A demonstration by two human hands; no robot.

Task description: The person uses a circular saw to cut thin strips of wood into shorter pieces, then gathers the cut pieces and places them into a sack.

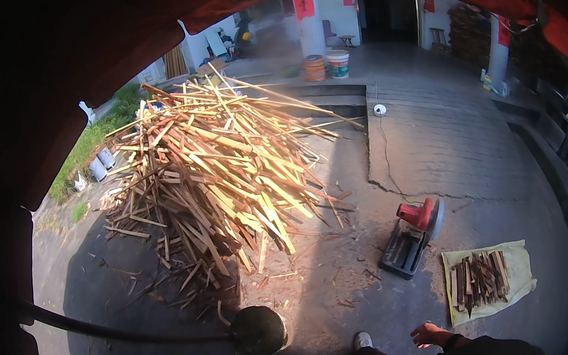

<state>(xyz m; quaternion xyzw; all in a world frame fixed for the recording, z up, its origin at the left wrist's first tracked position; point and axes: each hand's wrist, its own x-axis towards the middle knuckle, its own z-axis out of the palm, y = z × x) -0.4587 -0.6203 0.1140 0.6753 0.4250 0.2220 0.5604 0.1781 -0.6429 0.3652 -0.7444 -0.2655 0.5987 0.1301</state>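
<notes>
Courtyard view: our right hand hung open, fingers spread, holding nothing, near cut sticks on a yellow sack beside a red chop saw; our left hand was out of view.

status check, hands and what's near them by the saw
Right hand open, empty, hanging free. Left hand out of view. Nearest: cut wood pieces on yellow sack; red chop saw beside it.

A: What does the person wear?
B: A dark, almost black sleeve reaches down to the wrist of the right hand, which is bare, without a glove.
A: And on the feet?
B: One light, whitish shoe shows below dark trousers.
</notes>
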